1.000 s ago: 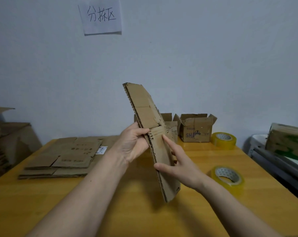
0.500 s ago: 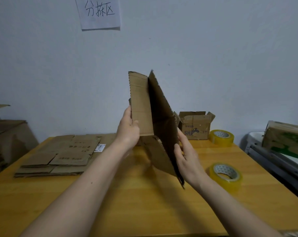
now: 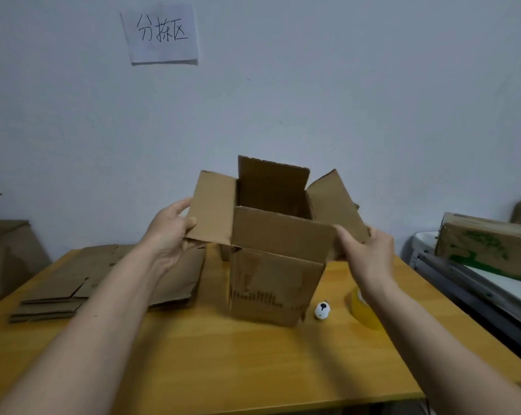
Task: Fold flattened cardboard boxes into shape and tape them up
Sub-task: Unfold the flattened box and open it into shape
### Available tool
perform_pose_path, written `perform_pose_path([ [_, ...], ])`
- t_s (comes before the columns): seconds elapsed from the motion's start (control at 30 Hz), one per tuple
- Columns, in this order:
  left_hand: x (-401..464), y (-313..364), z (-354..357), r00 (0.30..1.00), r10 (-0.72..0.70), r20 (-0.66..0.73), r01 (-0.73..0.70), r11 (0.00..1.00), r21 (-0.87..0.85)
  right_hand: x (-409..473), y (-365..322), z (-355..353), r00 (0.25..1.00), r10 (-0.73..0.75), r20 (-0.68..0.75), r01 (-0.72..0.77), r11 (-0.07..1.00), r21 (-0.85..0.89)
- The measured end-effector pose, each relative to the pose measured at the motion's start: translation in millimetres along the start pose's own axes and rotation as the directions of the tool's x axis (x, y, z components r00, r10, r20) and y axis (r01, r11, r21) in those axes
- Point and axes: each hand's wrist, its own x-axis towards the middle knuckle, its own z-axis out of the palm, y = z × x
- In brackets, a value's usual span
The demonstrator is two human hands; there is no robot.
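Box point(image 3: 275, 283) squared up on table point(image 3: 223, 363), flaps open — left hand point(image 3: 169, 235) pinches left flap, right hand point(image 3: 364, 250) grips right flap; next, prob. fold flaps in w/ tape point(image 3: 362, 310).

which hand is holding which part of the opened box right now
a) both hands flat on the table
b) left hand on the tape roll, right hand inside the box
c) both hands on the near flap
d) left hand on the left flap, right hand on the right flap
d: the left hand grips the left flap of the cardboard box, and the right hand holds the right flap.
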Motion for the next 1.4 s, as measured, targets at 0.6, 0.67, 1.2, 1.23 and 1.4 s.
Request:
perform_pose_path([
  [0.6, 17, -64, 39, 0.962, -0.272, -0.026, 0.252, 0.921, -0.296, 21, 34, 54, 0.921, 0.251, 0.297, -0.321, 0.921, 0.219],
  [0.67, 33, -70, 53, 0.975, -0.224, 0.011, 0.222, 0.954, -0.201, 33, 42, 55, 0.897, 0.2, 0.395, -0.325, 0.903, 0.282],
  [1.2, 78, -60, 110, 0.809, -0.565, -0.163, 0.516, 0.815, -0.264, 118, 68, 56, 0.589, 0.59, 0.553, -0.702, 0.712, -0.013],
  [1.23, 68, -52, 109, 0.802, -0.575, -0.162, 0.526, 0.808, -0.265, 120, 58, 54, 0.581, 0.607, 0.543, -0.711, 0.703, -0.025],
  [1.4, 13, -37, 101, 0.736, -0.629, -0.25, 0.592, 0.777, -0.214, 97, 29, 29, 0.473, 0.704, 0.53, -0.775, 0.618, -0.13],
])
